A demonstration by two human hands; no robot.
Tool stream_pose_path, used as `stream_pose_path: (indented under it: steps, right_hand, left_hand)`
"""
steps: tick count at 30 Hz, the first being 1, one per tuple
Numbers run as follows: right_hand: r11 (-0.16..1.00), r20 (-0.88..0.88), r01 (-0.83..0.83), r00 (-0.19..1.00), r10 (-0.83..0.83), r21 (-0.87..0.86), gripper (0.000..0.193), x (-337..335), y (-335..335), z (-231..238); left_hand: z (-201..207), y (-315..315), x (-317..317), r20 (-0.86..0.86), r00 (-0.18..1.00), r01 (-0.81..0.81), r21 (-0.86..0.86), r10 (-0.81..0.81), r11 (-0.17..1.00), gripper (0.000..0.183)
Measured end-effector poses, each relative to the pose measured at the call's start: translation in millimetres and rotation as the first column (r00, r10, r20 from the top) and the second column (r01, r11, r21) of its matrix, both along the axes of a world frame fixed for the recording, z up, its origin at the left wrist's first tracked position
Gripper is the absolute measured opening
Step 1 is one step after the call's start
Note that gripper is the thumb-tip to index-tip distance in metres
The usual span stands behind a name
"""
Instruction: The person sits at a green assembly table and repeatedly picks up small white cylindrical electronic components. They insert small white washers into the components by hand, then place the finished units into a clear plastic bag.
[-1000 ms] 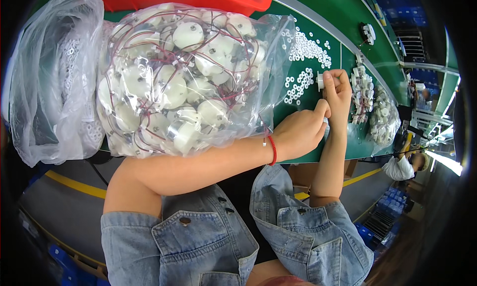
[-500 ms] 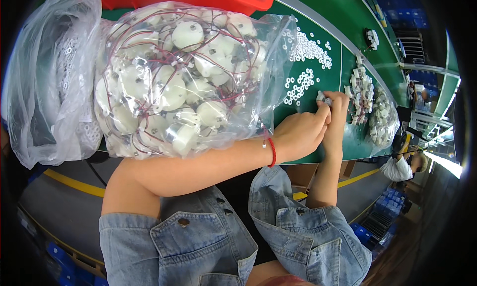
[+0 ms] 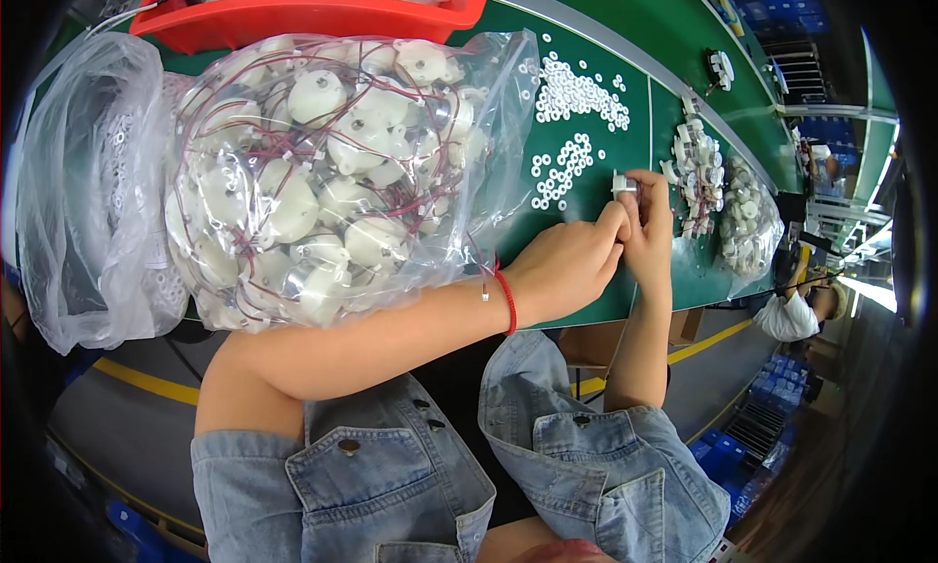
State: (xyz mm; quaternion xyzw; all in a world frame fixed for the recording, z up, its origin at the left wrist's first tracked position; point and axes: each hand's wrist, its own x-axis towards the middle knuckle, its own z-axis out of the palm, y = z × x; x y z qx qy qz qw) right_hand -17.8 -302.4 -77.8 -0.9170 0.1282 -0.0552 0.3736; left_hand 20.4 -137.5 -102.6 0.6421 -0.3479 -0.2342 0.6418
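My right hand pinches a small white plastic part between thumb and curled forefinger, just above the green table. Beside it, my left hand has its thumb and forefinger pressed together against the right thumb, below the part. Whatever those left fingers hold, if anything, is hidden. Small white rings lie loose beyond my hands, with a larger heap of rings farther back. To the right is a row of white assembled parts with wires.
A clear bag of round white wired motors fills the left, against my left forearm. Left of it is a bag of white rings. A red bin stands behind. Another filled bag sits far right; a person is beyond.
The view has shifted, so the table's things appear farther left. The white part is turned and shows more above my right fingers. Both hands stay close together.
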Motion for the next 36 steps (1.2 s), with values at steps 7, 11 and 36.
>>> stream_pose_path:
  steps: [7, 11, 36]
  right_hand:
    - [0.956, 0.134, -0.063, 0.991, 0.025, 0.286, 0.014, 28.7, 7.5, -1.7]
    - [0.959, 0.13, -0.048, 0.991, 0.012, 0.28, 0.012, 37.9, 2.2, -8.0]
    - [0.978, 0.197, 0.053, 0.976, -0.094, 0.203, 0.024, 58.9, 6.0, -22.5]
  left_hand:
    - [-0.9, 0.4, 1.2, 0.01, 1.0, 0.002, 0.029, -0.002, 1.0, 0.016]
    - [0.3, 0.6, 0.1, -0.009, 1.0, 0.002, 0.013, -0.002, 1.0, 0.015]
    - [-0.4, 0.9, 0.4, -0.013, 1.0, -0.017, 0.024, 0.018, 1.0, 0.018]
